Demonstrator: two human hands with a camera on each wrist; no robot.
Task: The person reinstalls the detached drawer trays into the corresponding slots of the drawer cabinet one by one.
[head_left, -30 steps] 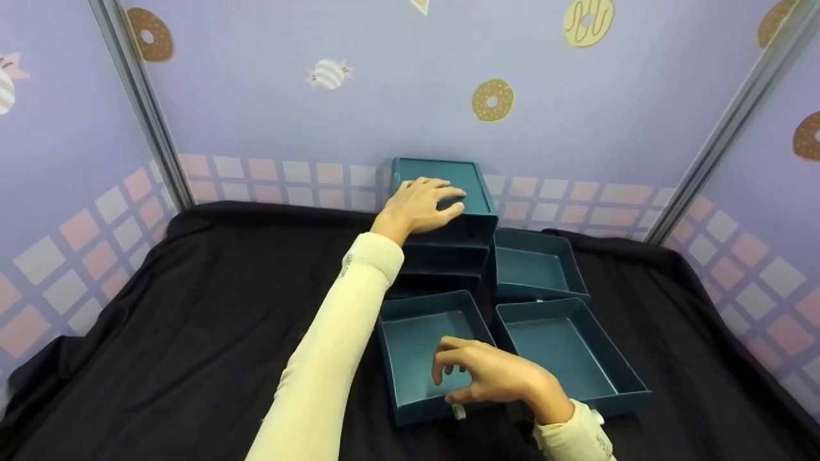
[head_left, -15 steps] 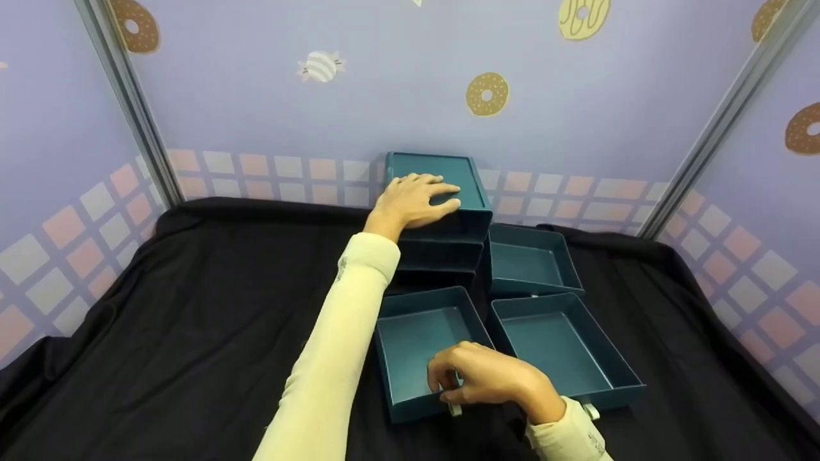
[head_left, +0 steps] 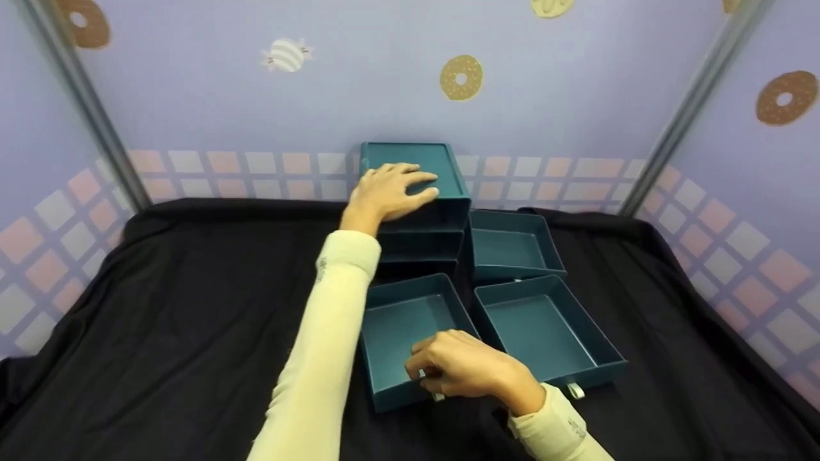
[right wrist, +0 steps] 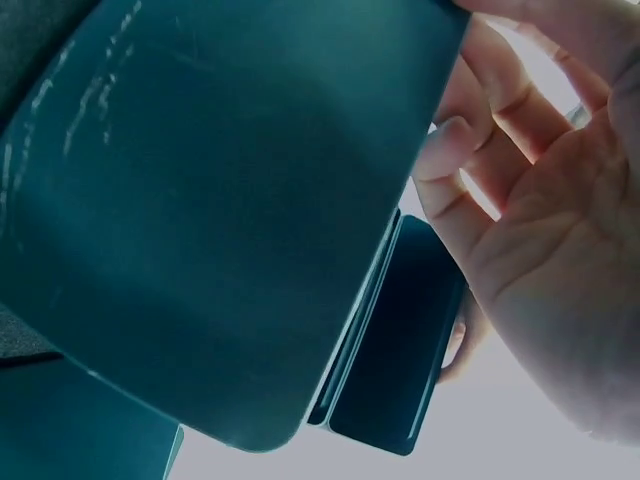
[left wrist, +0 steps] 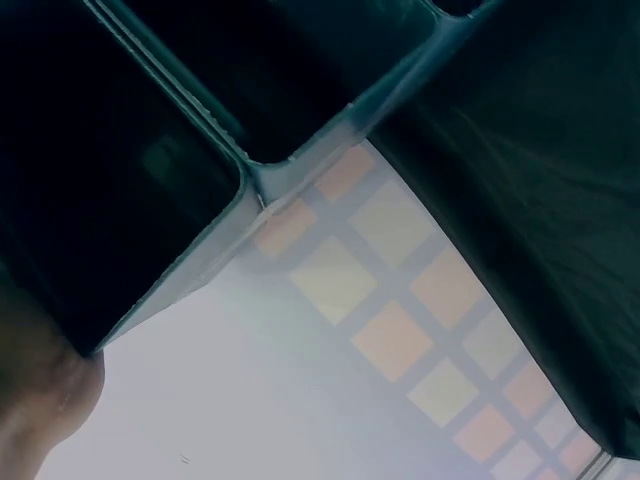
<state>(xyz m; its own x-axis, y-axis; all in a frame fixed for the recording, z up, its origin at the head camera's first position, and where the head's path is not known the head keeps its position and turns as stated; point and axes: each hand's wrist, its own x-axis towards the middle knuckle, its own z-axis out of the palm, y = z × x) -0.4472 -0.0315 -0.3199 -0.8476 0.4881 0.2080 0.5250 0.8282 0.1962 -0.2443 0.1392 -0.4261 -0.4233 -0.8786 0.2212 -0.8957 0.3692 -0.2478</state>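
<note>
A dark teal drawer cabinet (head_left: 416, 153) stands near the back wall with its front slots open. My left hand (head_left: 387, 192) rests flat on its top, fingers spread loosely. In the left wrist view, part of that hand (left wrist: 45, 400) shows beside the cabinet's dark slots. A teal drawer (head_left: 397, 336) lies on the cloth in front of the cabinet. My right hand (head_left: 461, 365) grips its front rim with curled fingers, beside a pale pull tab (head_left: 438, 397). Up close in the right wrist view, the drawer's scratched outer wall (right wrist: 230, 200) fills the left side.
Two more teal drawers lie to the right: one nearer drawer (head_left: 538, 333) with its own pale tab (head_left: 576, 390), and one farther drawer (head_left: 509, 246) beside the cabinet. Black cloth (head_left: 192, 320) covers the table. Patterned lilac walls (head_left: 359, 96) enclose the back and sides.
My right hand has lowered slightly and its fingers have closed on the drawer's front rim. The left hand stays on the cabinet. The head view has shifted, so everything sits farther left.
</note>
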